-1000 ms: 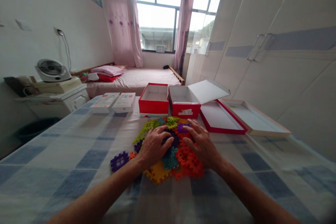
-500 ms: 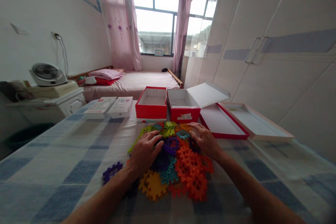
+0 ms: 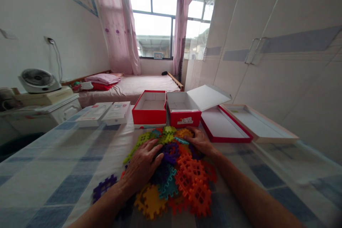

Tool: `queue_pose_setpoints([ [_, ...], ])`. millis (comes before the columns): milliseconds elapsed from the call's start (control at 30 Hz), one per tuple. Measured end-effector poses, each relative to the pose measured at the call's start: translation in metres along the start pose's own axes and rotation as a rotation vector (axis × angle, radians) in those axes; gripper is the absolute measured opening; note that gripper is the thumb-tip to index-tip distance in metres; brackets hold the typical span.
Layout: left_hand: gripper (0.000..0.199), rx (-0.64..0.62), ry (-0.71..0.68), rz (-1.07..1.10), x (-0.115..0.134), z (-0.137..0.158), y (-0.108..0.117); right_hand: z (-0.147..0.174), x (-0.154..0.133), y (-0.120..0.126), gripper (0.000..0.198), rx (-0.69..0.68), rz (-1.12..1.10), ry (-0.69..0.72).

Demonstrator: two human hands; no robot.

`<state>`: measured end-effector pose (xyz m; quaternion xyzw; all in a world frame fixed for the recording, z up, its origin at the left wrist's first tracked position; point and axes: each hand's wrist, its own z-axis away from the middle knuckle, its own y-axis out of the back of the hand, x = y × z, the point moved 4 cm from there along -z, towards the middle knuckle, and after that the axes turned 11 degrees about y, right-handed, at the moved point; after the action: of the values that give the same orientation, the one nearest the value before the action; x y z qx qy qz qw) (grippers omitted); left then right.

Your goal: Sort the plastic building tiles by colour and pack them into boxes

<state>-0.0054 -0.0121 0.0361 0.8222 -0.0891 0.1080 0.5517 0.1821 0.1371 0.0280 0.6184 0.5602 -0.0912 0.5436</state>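
A heap of interlocking plastic building tiles with toothed edges lies on the table in front of me. My left hand (image 3: 143, 162) rests on the heap's left side, fingers spread, next to purple tiles (image 3: 171, 152) and lime-green tiles (image 3: 143, 139). At the back right, my right hand (image 3: 200, 141) touches the heap with its fingers apart, beside an orange-yellow tile (image 3: 182, 133) and a tilted teal tile (image 3: 181, 140). Nearer me are red-orange tiles (image 3: 199, 192), yellow tiles (image 3: 152, 201) and another teal tile (image 3: 169, 185). One purple tile (image 3: 104, 187) lies apart, partly behind my left forearm.
Behind the heap stand an open red box (image 3: 149, 117) and a second red box (image 3: 184, 118) with its white lid raised. A red-rimmed tray (image 3: 229, 139) and a pale tray (image 3: 275, 139) lie to the right. Two white boxes (image 3: 116, 113) sit at the left on the checked tablecloth (image 3: 66, 171).
The view has shifted slightly. The teal tile beside my right hand has tipped from lying flatter to a steeper tilt. Both hands stay on the heap.
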Motion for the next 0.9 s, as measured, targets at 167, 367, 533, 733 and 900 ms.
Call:
queue_pose_setpoints([
  [167, 0.040, 0.006, -0.017, 0.011, -0.001, 0.000, 0.000, 0.006, -0.005, 0.003, 0.036, -0.022, -0.131, 0.004],
  [367, 0.038, 0.019, -0.024, 0.004, -0.001, 0.000, 0.002, 0.010, 0.008, 0.007, 0.031, 0.076, -0.319, -0.079],
  [533, 0.036, 0.048, -0.011, 0.020, 0.000, 0.001, 0.003, 0.010, 0.015, 0.011, 0.041, 0.138, -0.566, -0.170],
  [733, 0.039, 0.039, -0.021, 0.006, 0.002, 0.001, 0.003, 0.011, 0.008, 0.018, 0.038, 0.046, -0.518, -0.134],
  [900, 0.039, 0.043, -0.025, 0.029, 0.002, 0.001, 0.002, 0.012, -0.004, 0.010, 0.027, -0.066, -0.246, -0.062],
])
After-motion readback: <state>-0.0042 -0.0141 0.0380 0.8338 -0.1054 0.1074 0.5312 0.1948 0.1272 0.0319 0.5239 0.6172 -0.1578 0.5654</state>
